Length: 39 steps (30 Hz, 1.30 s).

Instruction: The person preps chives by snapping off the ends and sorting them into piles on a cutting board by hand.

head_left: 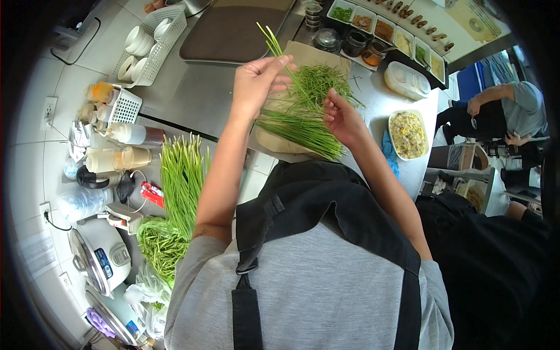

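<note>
My left hand is closed in a pinch on a few long chive stalks, raised above the board, pale ends pointing up and away. Close by to the right, my right hand has its fingers curled together near the stalks' lower ends; what they grip, if anything, is too small to make out. Beneath both hands, a neat bundle of chives lies on a tan cutting board. Behind it is a loose heap of thin green pieces.
More chives lie to the left, beside a bag of greens and a rice cooker. A tub of yellowish food and a lidded container stand right. Behind are a dark tray and condiment tubs. Another person stands far right.
</note>
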{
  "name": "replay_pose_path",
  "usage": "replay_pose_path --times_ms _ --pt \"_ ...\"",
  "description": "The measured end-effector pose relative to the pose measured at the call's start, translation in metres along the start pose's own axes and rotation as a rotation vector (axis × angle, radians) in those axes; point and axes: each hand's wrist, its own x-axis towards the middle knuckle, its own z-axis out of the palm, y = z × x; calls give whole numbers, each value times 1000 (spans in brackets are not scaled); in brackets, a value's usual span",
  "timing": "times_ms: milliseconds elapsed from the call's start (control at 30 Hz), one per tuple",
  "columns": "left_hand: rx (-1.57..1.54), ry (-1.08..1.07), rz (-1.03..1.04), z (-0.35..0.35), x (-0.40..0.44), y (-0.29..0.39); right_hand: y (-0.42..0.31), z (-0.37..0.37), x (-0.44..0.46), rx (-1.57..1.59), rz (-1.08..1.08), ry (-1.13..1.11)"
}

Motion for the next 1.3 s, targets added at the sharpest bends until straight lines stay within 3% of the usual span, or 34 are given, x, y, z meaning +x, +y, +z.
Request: replay_pose_path --times_ms 100,200,300,433,833,933,1033,1167,1300 --pt "-7 -9 -2 -5 2 5 -5 8 -4 -285 -70 204" --pt "-10 -3 0 -7 3 6 -12 22 -16 -461 -192 245" --pt "-4 14 -7 -10 3 5 -22 15 -29 -705 -141 -48" --pt "-13 21 -17 -12 5 4 -14 32 -47 -1170 0 -119" --pt "1 28 -19 -11 1 1 10 56 -24 -879 -110 -112" --pt "-16 59 8 -7 -3 -2 10 43 -15 -351 104 -66" --pt "-51 128 34 -7 -1 -4 8 24 -8 -16 188 75" --pt "-63 130 28 -18 3 -3 -4 16 -16 -70 148 97" --pt "-79 158 13 -32 9 -2 -16 7 -24 -648 3 31"
